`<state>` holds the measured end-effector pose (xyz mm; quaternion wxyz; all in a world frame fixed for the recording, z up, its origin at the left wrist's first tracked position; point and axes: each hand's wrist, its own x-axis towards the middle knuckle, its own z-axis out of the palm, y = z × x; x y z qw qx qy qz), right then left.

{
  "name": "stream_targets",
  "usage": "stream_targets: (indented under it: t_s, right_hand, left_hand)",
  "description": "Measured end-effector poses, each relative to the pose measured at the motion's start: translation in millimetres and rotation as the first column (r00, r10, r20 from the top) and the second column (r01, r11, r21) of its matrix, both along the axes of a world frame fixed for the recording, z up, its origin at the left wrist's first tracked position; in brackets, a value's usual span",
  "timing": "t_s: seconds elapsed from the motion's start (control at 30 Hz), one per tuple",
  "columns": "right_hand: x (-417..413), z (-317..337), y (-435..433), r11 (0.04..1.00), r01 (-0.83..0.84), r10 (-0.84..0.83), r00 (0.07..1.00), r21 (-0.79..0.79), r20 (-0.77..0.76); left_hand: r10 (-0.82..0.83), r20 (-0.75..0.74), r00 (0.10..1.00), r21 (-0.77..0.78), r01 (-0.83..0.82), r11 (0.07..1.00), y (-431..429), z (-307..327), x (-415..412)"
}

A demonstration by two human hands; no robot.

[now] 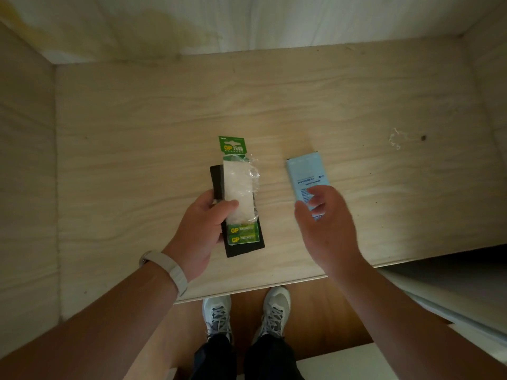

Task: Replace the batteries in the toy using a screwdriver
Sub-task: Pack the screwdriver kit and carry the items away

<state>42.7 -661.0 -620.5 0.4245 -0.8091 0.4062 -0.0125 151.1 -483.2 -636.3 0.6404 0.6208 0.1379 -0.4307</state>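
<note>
Left hand point(201, 229) grips GP battery pack point(239, 193); right hand point(323, 223) loose over blue box point(304, 176)

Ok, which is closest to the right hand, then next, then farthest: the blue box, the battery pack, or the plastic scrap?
From the right hand:
1. Blue box, just under its fingers.
2. Battery pack, to the left, held by the left hand.
3. Plastic scrap, far right on the table.

Views: one only, so nothing is shared.
Position: worn on the person's head.
Facing: steeply down and forward.
Nearness: close above the bench point(274, 105).
Coverage: bench top, both forearms, shoes point(247, 311) below its front edge.
</note>
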Motion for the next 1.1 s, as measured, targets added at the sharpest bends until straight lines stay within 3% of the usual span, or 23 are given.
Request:
stream_targets:
  t_s: [0.1, 0.27, 0.63, 0.9, 1.1]
  right_hand:
    - [8, 9, 23, 0.952, -0.111, 0.109, 0.994, 0.284, 0.023]
    - [19, 8, 53, 0.9, -0.242, 0.242, 0.969, 0.362, 0.046]
    - [27, -1, 59, 0.914, -0.245, 0.224, 0.969, 0.325, 0.101]
    - [34, -19, 45, 0.953, -0.118, 0.12, 0.993, 0.278, 0.01]
    - [33, -36, 35, 0.984, -0.133, 0.14, 0.989, 0.121, -0.054]
  left_hand:
    - [0.018, 0.005, 1.0, -0.035, -0.018, 0.999, 2, 6, -2]
    - [0.046, 0.055, 0.997, -0.081, -0.041, 0.996, 7, 13, 1]
    - [0.044, 0.115, 0.992, -0.084, -0.034, 0.996, 27, 3, 4]
    - [0.069, 0.123, 0.99, 0.063, -0.078, 0.995, 39, -9, 17]
    - [0.068, 0.149, 0.986, 0.105, -0.084, 0.991, 45, -16, 29]
